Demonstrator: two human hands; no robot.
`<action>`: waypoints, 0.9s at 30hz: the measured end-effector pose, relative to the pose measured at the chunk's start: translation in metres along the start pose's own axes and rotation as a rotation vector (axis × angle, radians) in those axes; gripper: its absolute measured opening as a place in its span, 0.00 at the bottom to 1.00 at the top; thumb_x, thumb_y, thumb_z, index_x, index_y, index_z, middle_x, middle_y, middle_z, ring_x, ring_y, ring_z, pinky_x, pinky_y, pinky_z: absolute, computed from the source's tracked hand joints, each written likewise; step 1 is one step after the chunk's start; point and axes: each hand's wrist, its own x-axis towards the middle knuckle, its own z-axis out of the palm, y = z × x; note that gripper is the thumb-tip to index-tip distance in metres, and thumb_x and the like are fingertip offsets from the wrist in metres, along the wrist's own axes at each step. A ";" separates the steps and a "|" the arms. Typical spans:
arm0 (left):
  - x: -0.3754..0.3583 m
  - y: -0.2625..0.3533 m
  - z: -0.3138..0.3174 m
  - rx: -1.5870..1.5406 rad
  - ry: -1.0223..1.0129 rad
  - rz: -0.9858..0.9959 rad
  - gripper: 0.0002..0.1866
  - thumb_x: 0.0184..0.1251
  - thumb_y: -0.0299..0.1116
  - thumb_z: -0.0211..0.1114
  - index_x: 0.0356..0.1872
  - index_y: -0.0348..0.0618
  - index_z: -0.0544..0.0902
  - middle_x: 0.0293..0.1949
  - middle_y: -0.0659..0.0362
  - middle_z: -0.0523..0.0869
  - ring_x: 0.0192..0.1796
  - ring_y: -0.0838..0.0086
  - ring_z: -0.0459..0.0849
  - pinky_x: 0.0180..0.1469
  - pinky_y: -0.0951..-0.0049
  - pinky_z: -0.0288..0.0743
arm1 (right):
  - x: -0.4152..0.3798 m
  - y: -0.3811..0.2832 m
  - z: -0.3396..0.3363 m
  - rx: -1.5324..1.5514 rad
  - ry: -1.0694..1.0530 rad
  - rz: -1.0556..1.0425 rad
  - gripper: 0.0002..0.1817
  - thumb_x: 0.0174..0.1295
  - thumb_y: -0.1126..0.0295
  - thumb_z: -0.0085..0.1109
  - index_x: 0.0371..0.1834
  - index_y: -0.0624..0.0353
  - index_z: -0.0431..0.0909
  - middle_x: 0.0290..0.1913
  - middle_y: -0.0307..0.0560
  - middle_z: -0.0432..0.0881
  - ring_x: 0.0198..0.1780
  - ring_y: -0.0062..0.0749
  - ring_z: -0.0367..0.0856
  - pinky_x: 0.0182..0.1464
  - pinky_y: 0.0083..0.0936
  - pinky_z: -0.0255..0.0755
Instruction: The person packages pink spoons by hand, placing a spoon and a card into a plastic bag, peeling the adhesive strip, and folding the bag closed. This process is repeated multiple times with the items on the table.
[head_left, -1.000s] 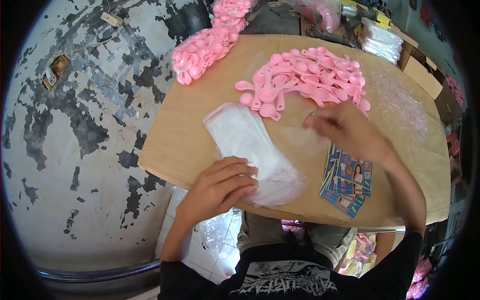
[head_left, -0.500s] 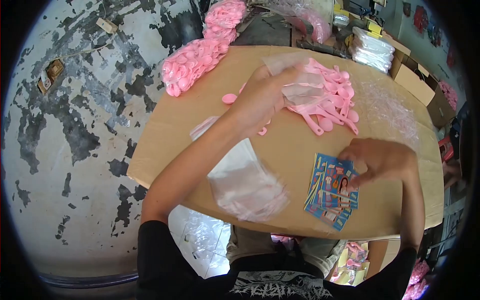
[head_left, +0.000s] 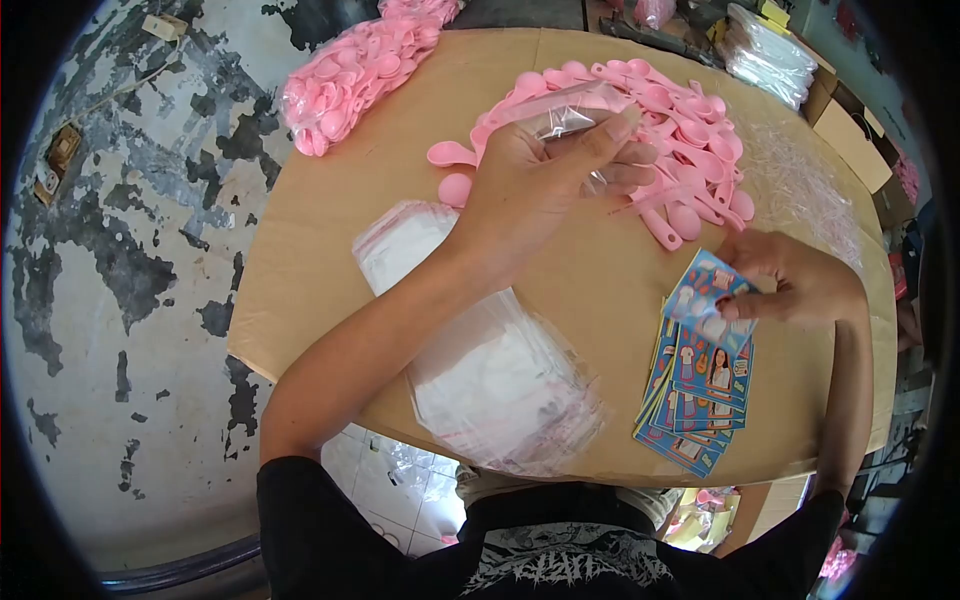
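My left hand (head_left: 545, 175) is closed around a clear plastic bag (head_left: 570, 120), held above the near side of a pile of pink spoons (head_left: 690, 130). My right hand (head_left: 795, 280) pinches a blue printed card (head_left: 705, 300) between thumb and fingers. That card is tilted up over a fanned stack of similar cards (head_left: 700, 410) lying on the table. Between my arms a stack of clear plastic bags (head_left: 490, 370) lies flat, partly covered by my left forearm. Two loose spoons, one of them a pink spoon (head_left: 452, 153), are left of my left hand.
Brown cardboard (head_left: 310, 270) covers the tabletop. A bulging bag of pink spoons (head_left: 355, 80) rests at the far left edge. Crumpled clear plastic (head_left: 810, 190) lies to the right, near an open cardboard box (head_left: 850, 130) and stacked plastic packs (head_left: 768, 55).
My right hand has lifted a card off the stack. My left hand still holds the plastic bag, now turned with the fingers more visible. The camera view has shifted.
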 end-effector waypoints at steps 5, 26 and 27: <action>-0.004 -0.004 0.005 -0.123 0.015 -0.055 0.19 0.71 0.41 0.61 0.52 0.35 0.79 0.48 0.50 0.84 0.51 0.65 0.85 0.57 0.66 0.79 | 0.012 -0.008 0.006 0.050 0.431 0.015 0.10 0.63 0.67 0.63 0.43 0.61 0.84 0.33 0.38 0.83 0.36 0.23 0.75 0.41 0.24 0.69; -0.013 0.000 0.013 0.127 0.054 0.057 0.16 0.72 0.41 0.60 0.51 0.41 0.82 0.40 0.64 0.85 0.41 0.85 0.81 0.43 0.81 0.76 | 0.038 -0.035 0.052 0.521 0.557 0.094 0.13 0.71 0.63 0.54 0.47 0.60 0.80 0.22 0.30 0.75 0.16 0.09 0.65 0.18 0.13 0.58; -0.013 -0.003 0.015 0.065 0.078 0.092 0.16 0.72 0.42 0.60 0.50 0.42 0.82 0.39 0.64 0.85 0.40 0.86 0.81 0.41 0.81 0.74 | 0.038 -0.037 0.053 0.545 0.596 0.094 0.13 0.71 0.63 0.54 0.47 0.60 0.80 0.22 0.30 0.75 0.16 0.09 0.65 0.18 0.12 0.58</action>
